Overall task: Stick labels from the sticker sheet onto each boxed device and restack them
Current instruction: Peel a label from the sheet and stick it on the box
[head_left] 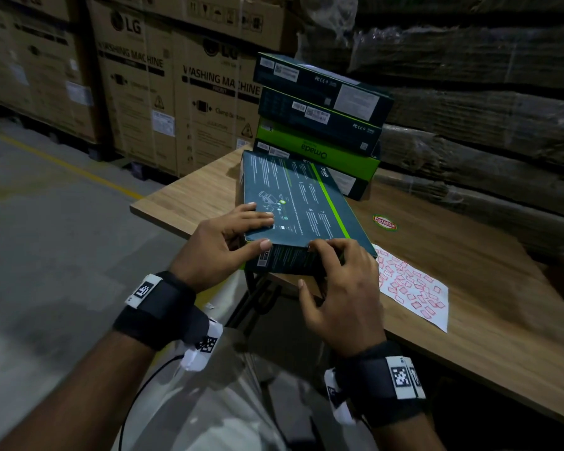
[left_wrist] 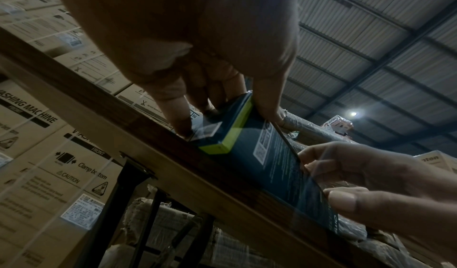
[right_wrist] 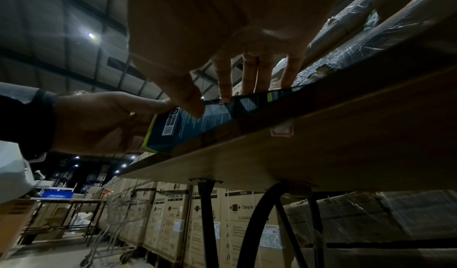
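A dark teal boxed device (head_left: pixel 293 203) with a green stripe lies flat at the near edge of the wooden table (head_left: pixel 469 255). My left hand (head_left: pixel 238 232) grips its near left corner, fingers on top and thumb on the near side. My right hand (head_left: pixel 336 265) pinches the near side, fingertips curled over the top edge. The left wrist view shows the box (left_wrist: pixel 272 155) held by my left hand (left_wrist: pixel 210 88) and right hand (left_wrist: pixel 358 174). The right wrist view has my right hand (right_wrist: pixel 235 67) on the box (right_wrist: pixel 197 123). The white sticker sheet (head_left: pixel 411 288) with red-bordered labels lies just right of the box.
A stack of several teal and green boxes (head_left: pixel 319 118) stands behind the held box. A round green and red sticker (head_left: pixel 385 222) sits on the tabletop. Large washing machine cartons (head_left: pixel 176 92) line the left; wrapped pallets (head_left: pixel 469 92) rise behind the table.
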The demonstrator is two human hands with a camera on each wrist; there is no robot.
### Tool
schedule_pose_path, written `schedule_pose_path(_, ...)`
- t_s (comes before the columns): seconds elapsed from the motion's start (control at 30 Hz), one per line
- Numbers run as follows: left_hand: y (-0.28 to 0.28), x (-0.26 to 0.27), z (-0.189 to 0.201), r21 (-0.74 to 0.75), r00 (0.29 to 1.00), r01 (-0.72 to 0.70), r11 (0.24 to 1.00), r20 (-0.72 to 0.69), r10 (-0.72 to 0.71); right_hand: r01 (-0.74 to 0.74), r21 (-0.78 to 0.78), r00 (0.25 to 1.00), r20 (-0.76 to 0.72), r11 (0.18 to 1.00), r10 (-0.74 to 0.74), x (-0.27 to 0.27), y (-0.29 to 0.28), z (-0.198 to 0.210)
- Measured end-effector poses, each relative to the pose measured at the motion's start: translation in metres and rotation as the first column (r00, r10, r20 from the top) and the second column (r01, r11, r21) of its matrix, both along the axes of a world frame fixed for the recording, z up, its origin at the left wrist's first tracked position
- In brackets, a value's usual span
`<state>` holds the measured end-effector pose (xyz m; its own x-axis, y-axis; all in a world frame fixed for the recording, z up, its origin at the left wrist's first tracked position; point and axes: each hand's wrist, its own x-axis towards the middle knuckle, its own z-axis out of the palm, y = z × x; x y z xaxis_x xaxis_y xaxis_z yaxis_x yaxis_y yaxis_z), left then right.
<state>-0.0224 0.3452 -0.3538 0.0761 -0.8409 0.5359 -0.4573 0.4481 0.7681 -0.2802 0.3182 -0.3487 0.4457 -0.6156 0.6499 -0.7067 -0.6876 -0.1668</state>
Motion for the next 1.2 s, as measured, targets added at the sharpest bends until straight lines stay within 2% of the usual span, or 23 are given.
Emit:
schedule_pose_path(0.57,0.001,0.0,0.001,0.021,1.0,0.008,1.0,0.002,-0.008,-0.037,0.08,0.996,0.084,0.996,0.03,-0.004,-0.008,0.009)
schedule_pose_path(0.83,0.002,0.0,0.002,0.024,1.0,-0.007,1.0,0.006,0.007,-0.16,0.132,0.96,0.253,0.978,0.123,-0.007,-0.03,0.017)
schedule_pose_path(1.03,0.001,0.0,0.002,0.026,1.0,-0.009,1.0,0.009,0.008,-0.12,0.105,0.951,0.299,0.987,0.084,-0.002,-0.045,0.024)
schedule_pose_path(1.2,0.003,0.0,0.003,0.038,1.0,-0.005,0.999,0.013,0.004,-0.143,0.12,0.946,0.307,0.982,0.101,-0.004,-0.048,0.022)
